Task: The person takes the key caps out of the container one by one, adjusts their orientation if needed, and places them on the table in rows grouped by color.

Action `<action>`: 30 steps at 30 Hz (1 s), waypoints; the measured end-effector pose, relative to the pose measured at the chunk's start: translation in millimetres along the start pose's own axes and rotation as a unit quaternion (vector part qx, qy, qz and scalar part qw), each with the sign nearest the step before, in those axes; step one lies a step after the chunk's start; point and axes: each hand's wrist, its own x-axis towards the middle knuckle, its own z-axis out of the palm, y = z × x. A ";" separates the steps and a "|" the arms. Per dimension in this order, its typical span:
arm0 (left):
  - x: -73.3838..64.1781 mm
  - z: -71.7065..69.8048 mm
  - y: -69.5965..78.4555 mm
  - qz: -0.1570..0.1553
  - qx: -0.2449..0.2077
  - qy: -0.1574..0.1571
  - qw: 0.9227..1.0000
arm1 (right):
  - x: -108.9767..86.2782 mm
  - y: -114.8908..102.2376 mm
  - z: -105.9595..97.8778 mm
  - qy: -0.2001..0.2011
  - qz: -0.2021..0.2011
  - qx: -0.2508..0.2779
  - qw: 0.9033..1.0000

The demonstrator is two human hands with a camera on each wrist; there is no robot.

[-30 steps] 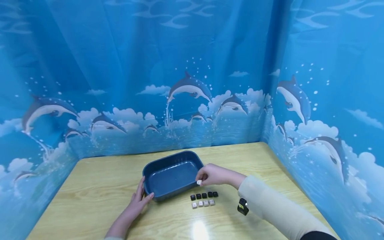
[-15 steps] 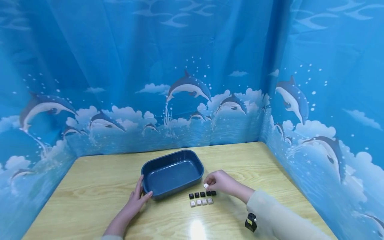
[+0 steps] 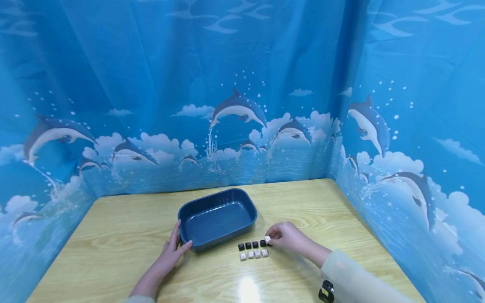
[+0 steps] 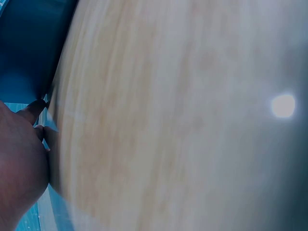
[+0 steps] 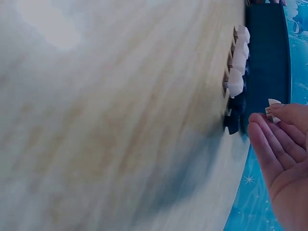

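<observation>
My right hand [image 3: 289,237] pinches a white keycap [image 3: 267,239] between thumb and fingertips, just above the right end of a row of black keycaps [image 3: 255,245]. In the right wrist view the pinched keycap [image 5: 273,110] shows at the thumb tip. In front of the black row lies a row of white keycaps [image 3: 257,254]. My left hand [image 3: 169,254] rests at the near left corner of a dark blue plastic basin [image 3: 223,242], straight fingers along its side and thumb on its front wall. In the left wrist view only part of that hand [image 4: 21,163] shows.
The wood-grain table [image 3: 125,235] carries the basin and both keycap rows. Blue dolphin-print curtains [image 3: 159,105] stand along the table's back and sides. A small black device [image 3: 326,291] is at the right sleeve.
My right hand, holding the white keycap, has moved right and toward me, from the basin's near right corner to the right end of the black row. The left hand stays on the basin.
</observation>
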 end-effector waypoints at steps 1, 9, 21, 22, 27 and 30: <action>0.0 0.1 -0.2 -0.001 0.000 0.000 1.000 | -2.0 0.1 0.4 0.002 0.001 0.001 1.000; 1.3 0.4 -1.1 -0.009 0.005 -0.003 1.000 | -13.7 3.0 3.4 0.013 0.007 -0.006 1.000; -0.2 0.2 -0.3 0.000 0.001 0.003 1.000 | -17.1 12.3 15.4 0.013 -0.011 -0.029 0.999; -0.3 0.3 -0.3 0.000 0.000 0.003 1.000 | -17.5 11.9 15.5 0.012 -0.013 -0.029 0.999; -0.3 0.3 0.5 -0.004 0.000 0.003 1.000 | -18.0 11.0 16.2 0.010 -0.019 -0.036 0.999; 0.0 -0.2 0.3 -0.010 0.001 0.002 1.000 | -17.2 11.5 16.9 0.012 -0.022 -0.045 0.999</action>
